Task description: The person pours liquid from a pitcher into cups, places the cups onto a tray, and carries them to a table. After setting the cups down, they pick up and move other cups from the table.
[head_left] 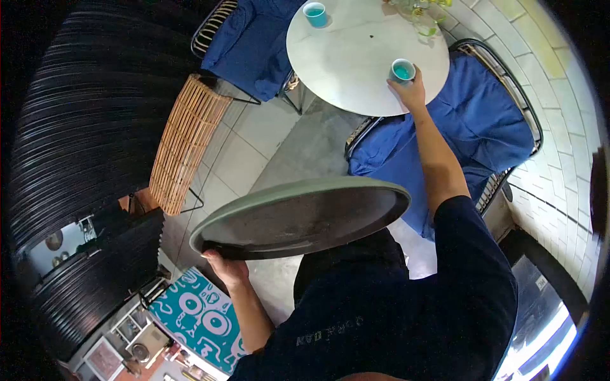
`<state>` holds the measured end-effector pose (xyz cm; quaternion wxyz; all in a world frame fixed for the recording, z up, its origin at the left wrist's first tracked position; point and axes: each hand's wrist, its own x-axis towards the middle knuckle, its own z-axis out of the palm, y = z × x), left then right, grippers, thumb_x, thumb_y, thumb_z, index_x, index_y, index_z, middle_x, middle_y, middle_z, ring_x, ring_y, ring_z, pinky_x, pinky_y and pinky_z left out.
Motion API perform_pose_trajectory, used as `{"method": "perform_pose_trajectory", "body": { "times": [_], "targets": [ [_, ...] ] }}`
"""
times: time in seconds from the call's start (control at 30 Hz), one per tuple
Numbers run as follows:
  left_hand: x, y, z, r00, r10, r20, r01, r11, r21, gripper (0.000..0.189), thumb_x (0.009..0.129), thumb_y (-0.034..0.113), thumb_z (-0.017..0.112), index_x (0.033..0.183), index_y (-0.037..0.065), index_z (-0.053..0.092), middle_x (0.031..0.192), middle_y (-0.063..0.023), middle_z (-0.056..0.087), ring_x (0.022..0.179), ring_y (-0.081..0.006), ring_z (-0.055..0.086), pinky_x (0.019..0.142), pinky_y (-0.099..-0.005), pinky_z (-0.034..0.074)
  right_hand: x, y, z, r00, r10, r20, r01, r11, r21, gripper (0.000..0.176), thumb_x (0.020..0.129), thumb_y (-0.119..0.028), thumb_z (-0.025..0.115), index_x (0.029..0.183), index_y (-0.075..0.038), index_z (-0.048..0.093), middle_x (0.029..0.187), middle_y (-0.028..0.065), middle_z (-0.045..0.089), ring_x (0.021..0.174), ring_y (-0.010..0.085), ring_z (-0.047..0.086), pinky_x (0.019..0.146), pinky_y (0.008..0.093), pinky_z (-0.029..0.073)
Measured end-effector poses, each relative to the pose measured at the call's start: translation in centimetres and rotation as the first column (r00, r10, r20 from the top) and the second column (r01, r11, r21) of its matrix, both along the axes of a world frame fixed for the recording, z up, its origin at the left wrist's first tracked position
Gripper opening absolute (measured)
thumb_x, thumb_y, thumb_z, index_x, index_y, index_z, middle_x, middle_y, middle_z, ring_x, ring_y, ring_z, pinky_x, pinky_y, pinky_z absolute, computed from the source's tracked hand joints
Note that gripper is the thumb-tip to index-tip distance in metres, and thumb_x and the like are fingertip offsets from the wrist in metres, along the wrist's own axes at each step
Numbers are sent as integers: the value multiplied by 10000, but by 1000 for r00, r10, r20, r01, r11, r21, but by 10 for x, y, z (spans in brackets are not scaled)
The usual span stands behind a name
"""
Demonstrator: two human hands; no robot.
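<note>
My left hand (227, 267) grips the edge of a large round tray (304, 222), dark inside with a pale green rim, held tilted in front of my body. The fingers of that hand are partly hidden by the tray. Stretched out over the round white table (346, 70), my right hand (411, 92) is closed around a small white cup (401, 74) with blue-green inside, near the table's edge. A second, similar cup (315, 15) stands at the far left of the tabletop.
Greenery in a clear vase (422, 19) stands at the back of the table. Chairs with blue covers (244, 47) flank it, one right under my right arm. A woven rattan seat (189, 143) is to the left. White tiled wall (559, 108) closes off the right side.
</note>
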<state>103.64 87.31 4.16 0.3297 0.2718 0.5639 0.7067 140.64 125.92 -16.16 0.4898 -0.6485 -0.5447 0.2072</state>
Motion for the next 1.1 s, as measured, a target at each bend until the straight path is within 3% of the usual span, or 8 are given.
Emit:
{"method": "perform_pose_trajectory", "body": {
  "times": [0.13,0.3,0.57,0.7,0.8,0.87,1.0,1.1],
  "targets": [
    [-2,5,2,994,100,52,-97,994,-58,687,798,538,589,1266,63,424,1212,-70,509,1120,-243,486,955,-412,385,-10,10,18,993,-73,-92,60,989,-136,743,603,-360,805,1198,-59,476,1066,143,615,989,276,597,839,367,461],
    [-9,10,9,997,71,15,-70,996,-60,680,805,532,584,1265,58,425,1220,-73,504,1122,-243,486,953,-409,389,-12,13,21,986,-146,-86,138,986,-97,668,605,-310,804,1154,-72,508,1026,130,633,973,261,606,821,355,469],
    [-35,44,5,997,-70,-19,71,997,22,636,831,475,588,1227,-6,459,1193,-108,529,1102,-243,508,940,-391,409,-2,-68,110,985,-162,-62,168,979,116,649,586,-291,812,1123,-61,530,965,126,646,905,229,631,801,339,483],
    [-59,68,-5,988,-139,64,140,990,-11,656,828,480,590,1217,-31,457,1200,-126,521,1100,-253,508,934,-389,413,-11,-158,151,954,-264,-145,286,946,155,607,592,-245,800,1105,-57,535,964,111,648,900,192,627,810,321,479],
    [-82,85,-13,929,-369,5,368,928,57,683,835,489,576,1222,-57,440,1220,-154,502,1111,-268,500,950,-391,398,-18,-241,157,900,-376,-223,419,887,193,583,598,-198,798,1092,-43,531,966,90,639,895,160,610,812,302,472],
    [-91,97,-18,846,-530,-53,533,845,48,746,849,543,501,1355,30,307,1351,-133,389,1234,-297,381,1030,-448,309,-23,-302,162,864,-446,-232,486,860,157,584,604,-173,794,1100,-35,518,956,71,627,887,140,594,807,288,467],
    [-81,105,-9,790,-597,-139,603,798,2,702,864,519,497,1335,21,343,1348,-135,402,1213,-297,407,1027,-438,313,-54,-438,180,733,-639,-234,668,741,68,600,604,-131,789,1115,-24,493,937,53,617,869,115,580,800,266,459],
    [-54,105,-2,550,-822,-150,832,555,11,688,863,509,510,1311,5,375,1321,-138,431,1207,-296,413,1020,-433,323,-76,-530,177,591,-792,-150,799,601,-28,588,613,-114,781,1115,-21,489,939,50,617,867,109,577,797,260,459]
  ]
}}
